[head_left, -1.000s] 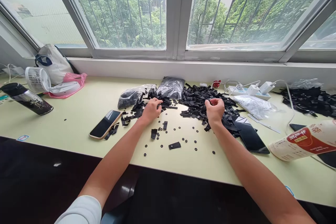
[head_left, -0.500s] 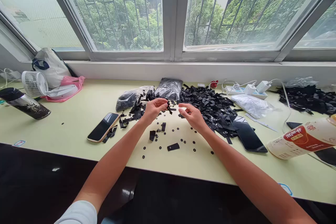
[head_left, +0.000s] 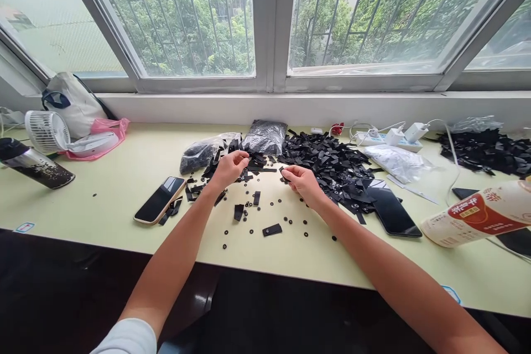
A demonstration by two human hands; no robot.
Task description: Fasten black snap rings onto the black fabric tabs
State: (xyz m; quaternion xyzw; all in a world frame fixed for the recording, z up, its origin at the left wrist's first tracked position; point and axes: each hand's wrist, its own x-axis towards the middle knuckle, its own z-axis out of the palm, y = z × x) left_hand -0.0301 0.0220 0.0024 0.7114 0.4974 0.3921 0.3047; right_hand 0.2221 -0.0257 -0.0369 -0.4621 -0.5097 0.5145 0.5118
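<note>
From the bottle (head_left: 39, 167), open surface (head_left: 103, 177) reaches the phone (head_left: 160, 200). At its two o'clock, the left hand (head_left: 229, 169) has fingertips together; whether they pinch anything, I cannot tell. At three o'clock the right hand (head_left: 306, 185) pinches a black strip (head_left: 283, 173), the heap (head_left: 332, 157) at its one o'clock. The front edge (head_left: 249, 266) runs at six. Since the previous frame, the left hand has drawn toward nine o'clock; the right grip, spread then, has closed.

Cream cup (head_left: 440, 230): white Chinese characters on its red panel (head_left: 470, 211), too skewed to read reliably. Blue-bordered sticker (head_left: 451, 294) on the table (head_left: 112, 177) edge, near side of the cup, and a similar label (head_left: 25, 227) far left of it: neither legible.
</note>
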